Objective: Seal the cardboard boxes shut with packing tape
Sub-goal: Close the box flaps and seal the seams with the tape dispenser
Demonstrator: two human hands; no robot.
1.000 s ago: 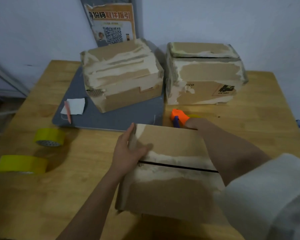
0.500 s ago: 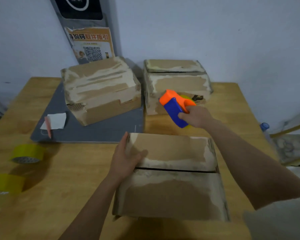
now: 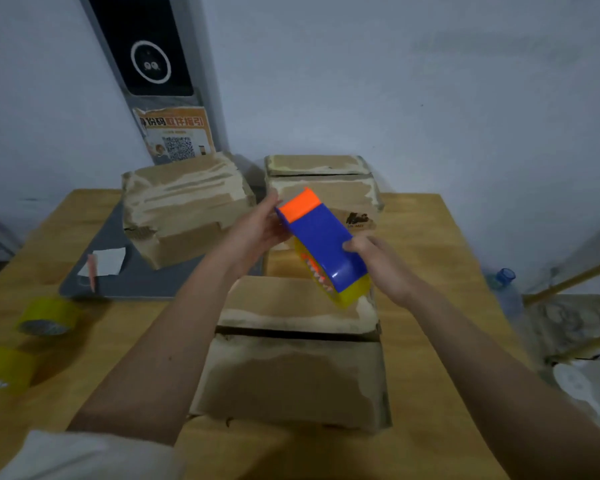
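Observation:
A worn cardboard box (image 3: pixel 291 368) lies in front of me on the wooden table (image 3: pixel 426 306), its two top flaps meeting at a dark seam. Above its far edge I hold a blue tape dispenser (image 3: pixel 321 242) with an orange tip and a yellow tape roll under it. My right hand (image 3: pixel 381 263) grips its lower end. My left hand (image 3: pixel 257 226) touches the orange end from the left; its fingertips are hidden behind the dispenser. Two more worn boxes stand behind: one at back left (image 3: pixel 184 209), one at back middle (image 3: pixel 323 181).
Two yellow tape rolls (image 3: pixel 45 317) (image 3: pixel 4 368) lie at the table's left edge. A grey mat (image 3: pixel 125 282) under the back-left box carries a white paper and a pen. A dark panel with a QR poster leans on the wall. A plastic bottle (image 3: pixel 506 289) stands off the right edge.
My left hand has left the near box and risen to the dispenser's orange end. My right hand has lifted the dispenser from behind the box up and toward me.

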